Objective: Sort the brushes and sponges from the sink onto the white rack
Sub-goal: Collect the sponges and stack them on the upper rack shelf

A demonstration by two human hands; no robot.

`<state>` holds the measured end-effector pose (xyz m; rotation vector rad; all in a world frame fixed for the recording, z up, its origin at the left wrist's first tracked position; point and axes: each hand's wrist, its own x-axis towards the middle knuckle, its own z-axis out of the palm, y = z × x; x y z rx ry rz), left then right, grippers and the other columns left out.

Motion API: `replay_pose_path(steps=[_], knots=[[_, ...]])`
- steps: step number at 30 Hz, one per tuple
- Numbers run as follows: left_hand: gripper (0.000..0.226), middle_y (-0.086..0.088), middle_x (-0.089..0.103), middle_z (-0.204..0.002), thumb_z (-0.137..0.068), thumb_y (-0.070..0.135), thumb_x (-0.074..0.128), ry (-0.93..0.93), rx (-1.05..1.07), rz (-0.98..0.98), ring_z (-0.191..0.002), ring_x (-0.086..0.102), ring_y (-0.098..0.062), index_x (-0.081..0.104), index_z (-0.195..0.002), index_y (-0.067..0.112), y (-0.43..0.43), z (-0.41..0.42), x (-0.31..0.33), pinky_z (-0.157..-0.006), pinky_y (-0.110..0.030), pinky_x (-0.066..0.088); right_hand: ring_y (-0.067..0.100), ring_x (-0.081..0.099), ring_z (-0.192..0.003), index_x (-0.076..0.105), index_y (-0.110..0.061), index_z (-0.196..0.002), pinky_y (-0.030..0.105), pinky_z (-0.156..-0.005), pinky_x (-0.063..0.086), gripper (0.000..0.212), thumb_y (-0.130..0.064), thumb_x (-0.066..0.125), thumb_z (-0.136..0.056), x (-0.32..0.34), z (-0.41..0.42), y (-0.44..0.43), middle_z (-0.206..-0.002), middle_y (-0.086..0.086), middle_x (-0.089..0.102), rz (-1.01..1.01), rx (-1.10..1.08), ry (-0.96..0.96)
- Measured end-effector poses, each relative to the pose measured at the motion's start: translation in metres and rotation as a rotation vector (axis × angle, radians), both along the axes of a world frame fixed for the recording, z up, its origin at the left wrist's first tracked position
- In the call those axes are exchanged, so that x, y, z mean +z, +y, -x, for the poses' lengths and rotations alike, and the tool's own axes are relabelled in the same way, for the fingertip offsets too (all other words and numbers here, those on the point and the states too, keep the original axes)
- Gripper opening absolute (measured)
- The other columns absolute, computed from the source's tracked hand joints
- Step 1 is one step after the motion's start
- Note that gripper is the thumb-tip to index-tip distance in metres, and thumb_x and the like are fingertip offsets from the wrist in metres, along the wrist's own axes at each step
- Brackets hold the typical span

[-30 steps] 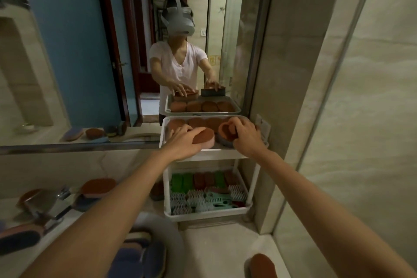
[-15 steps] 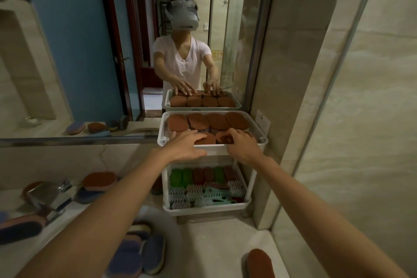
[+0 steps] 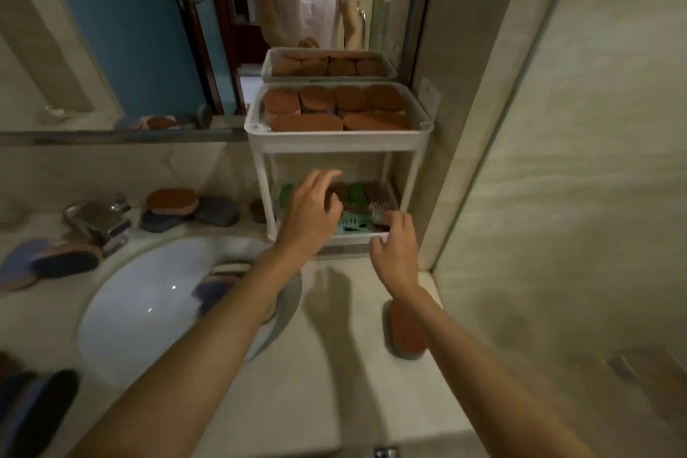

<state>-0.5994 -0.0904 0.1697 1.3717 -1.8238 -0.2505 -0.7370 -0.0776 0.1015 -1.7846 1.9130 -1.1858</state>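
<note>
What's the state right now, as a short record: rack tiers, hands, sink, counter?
top tier: six orange sponges showing
lower tier: green and brown sponges, brushes in front
left hand: empty, fingers loose, before the lower tier
right hand: empty, fingers loose, by the lower tier's front rim
sink: a few pieces left, partly hidden
counter: one stray sponge right of the sink

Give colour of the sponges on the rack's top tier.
Rusty orange-brown sponges fill the top tier of the white rack; the head view shows them best.
</note>
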Motion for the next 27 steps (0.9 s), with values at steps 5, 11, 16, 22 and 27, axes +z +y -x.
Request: replay_pose_path(steps=[5,11,16,22,27], knots=[[0.038,-0.018,0.055,-0.124,-0.086,-0.002,0.049,0.01,0.036,-0.311,-0.112,0.057,-0.031,0.055,-0.123,0.002,0.043,0.005,-0.078,-0.095,-0.033,0.04,0.037,0.03,-0.133,0.036,-0.009,-0.134,0.046,-0.112,0.026,0.057,-0.03,0.057,-0.085,-0.085,0.023,0.041,-0.141,0.02,0.034,-0.608,-0.122,0.133],[0.037,-0.016,0.056,-0.124,-0.086,-0.003,0.048,0.07,0.123,-0.531,-0.102,0.061,-0.03,0.054,-0.122,0.001,0.084,-0.002,-0.125,-0.088,-0.031,0.044,0.04,0.038,-0.124,0.021,-0.023,-0.142,0.049,-0.107,0.031,0.068,-0.037,0.057,-0.086,-0.115,0.037,0.062,-0.138,0.021,0.031,-0.798,-0.121,0.252],[0.037,-0.017,0.055,-0.127,-0.087,-0.003,0.049,0.125,0.227,-0.585,-0.108,0.059,-0.031,0.055,-0.124,0.0,0.1,-0.028,-0.134,-0.091,-0.032,0.044,0.037,0.043,-0.116,0.03,-0.012,-0.133,0.045,-0.099,0.04,0.062,-0.038,0.06,-0.085,-0.109,0.023,0.07,-0.128,0.019,0.039,-0.666,-0.122,0.245],[0.029,-0.02,0.06,-0.119,-0.084,-0.002,0.053,0.164,0.436,-0.619,-0.109,0.058,-0.035,0.062,-0.112,-0.001,0.116,-0.086,-0.141,-0.091,-0.032,0.04,0.041,0.045,-0.113,0.033,-0.004,-0.129,0.045,-0.091,0.043,0.056,-0.022,0.061,-0.083,-0.093,-0.045,0.073,-0.126,0.02,0.039,-0.547,0.131,0.229],[0.027,-0.022,0.053,-0.124,-0.088,0.002,0.052,0.235,0.63,-0.631,-0.109,0.056,-0.037,0.06,-0.114,-0.001,0.135,-0.162,-0.138,-0.092,-0.036,0.043,0.042,0.048,-0.113,0.034,0.001,-0.13,0.042,-0.082,0.045,0.064,-0.026,0.067,-0.081,-0.086,-0.135,0.074,-0.127,0.024,0.04,-0.513,0.394,0.196]])
